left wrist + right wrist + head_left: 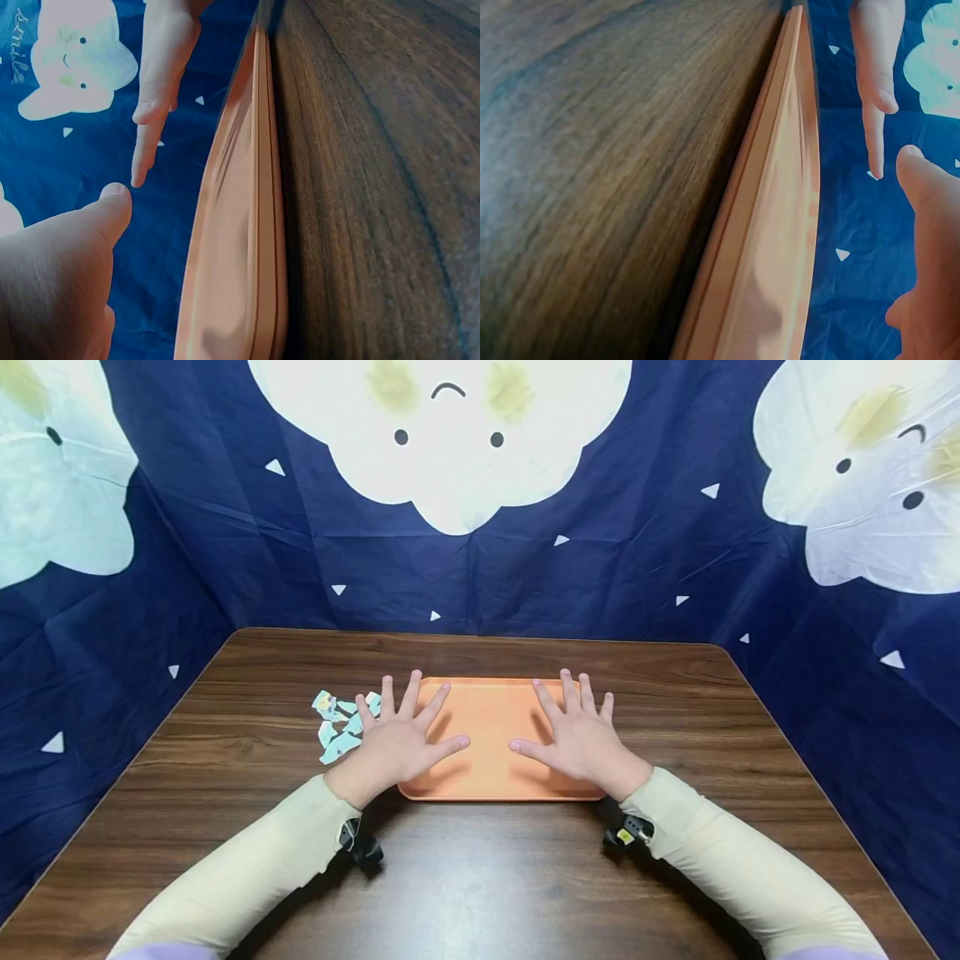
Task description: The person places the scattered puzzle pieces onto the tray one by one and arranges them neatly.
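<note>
My left hand hovers over the left side of an orange tray, its fingers straight and spread, holding nothing. Above the tray's right side is my right hand, likewise spread and without anything in it. The thumbs point toward each other with a gap between them. Both wrist views show the tray's raised rim below the hands. Just left of my left hand lie several flat, irregular light blue pieces, some with yellow or white marks. The fingers partly cover this group.
A brown wood-grain table carries the tray and the pieces. Dark blue cloth with white clouds and small triangles surrounds its back and sides. Small black devices are strapped under both wrists.
</note>
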Demonstrator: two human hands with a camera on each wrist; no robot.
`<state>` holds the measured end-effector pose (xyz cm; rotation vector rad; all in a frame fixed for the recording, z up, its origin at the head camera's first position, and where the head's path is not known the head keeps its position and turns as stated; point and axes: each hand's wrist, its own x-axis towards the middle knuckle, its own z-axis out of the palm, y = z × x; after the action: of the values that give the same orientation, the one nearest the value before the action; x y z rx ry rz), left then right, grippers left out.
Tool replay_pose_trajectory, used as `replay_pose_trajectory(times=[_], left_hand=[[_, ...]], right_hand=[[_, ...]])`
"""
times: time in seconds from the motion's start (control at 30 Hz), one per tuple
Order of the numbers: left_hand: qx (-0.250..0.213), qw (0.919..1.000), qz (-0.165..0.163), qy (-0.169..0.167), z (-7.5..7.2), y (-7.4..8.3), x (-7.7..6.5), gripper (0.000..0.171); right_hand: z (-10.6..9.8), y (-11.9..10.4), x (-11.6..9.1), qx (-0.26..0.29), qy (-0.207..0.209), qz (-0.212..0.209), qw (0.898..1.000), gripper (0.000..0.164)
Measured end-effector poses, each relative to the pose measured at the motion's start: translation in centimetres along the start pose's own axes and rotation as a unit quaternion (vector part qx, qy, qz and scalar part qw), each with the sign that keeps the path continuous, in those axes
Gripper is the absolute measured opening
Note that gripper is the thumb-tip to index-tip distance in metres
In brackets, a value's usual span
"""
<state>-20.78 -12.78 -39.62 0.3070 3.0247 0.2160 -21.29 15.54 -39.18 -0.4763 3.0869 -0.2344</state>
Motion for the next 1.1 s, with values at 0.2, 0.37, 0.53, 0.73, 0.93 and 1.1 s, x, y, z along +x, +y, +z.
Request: replay_pose_trajectory(times=[0.2, 0.37, 0.53, 0.73, 0.93, 1.1], left_hand=[[-0.004, 0.9999, 0.005, 0.009, 0.4, -0.2, -0.1, 0.096], [-0.014, 0.9997, 0.01, 0.019, 0.7, -0.4, -0.4, 0.098], [-0.033, 0.9988, 0.016, 0.031, 0.9, -0.5, -0.6, 0.099], [-0.049, 0.9979, 0.022, 0.035, 1.4, -0.7, -0.7, 0.101], [-0.075, 0.9967, 0.028, 0.01, 2.4, -1.0, -0.8, 0.1], [-0.079, 0.996, 0.04, 0.005, 3.5, -1.1, -1.0, 0.1]], right_hand=[[0.1, 0.2, -0.3, 0.021, -0.002, 0.008, 1.0, 0.106], [0.5, 0.6, -0.8, 0.042, 0.002, 0.013, 0.999, 0.109], [0.9, 1.4, -1.2, 0.08, 0.011, 0.014, 0.997, 0.108], [1.8, 2.4, -1.5, 0.124, 0.0, 0.019, 0.992, 0.108], [2.7, 3.0, -1.8, 0.146, -0.016, 0.023, 0.989, 0.109], [3.2, 3.3, -2.0, 0.148, -0.018, 0.024, 0.989, 0.111]])
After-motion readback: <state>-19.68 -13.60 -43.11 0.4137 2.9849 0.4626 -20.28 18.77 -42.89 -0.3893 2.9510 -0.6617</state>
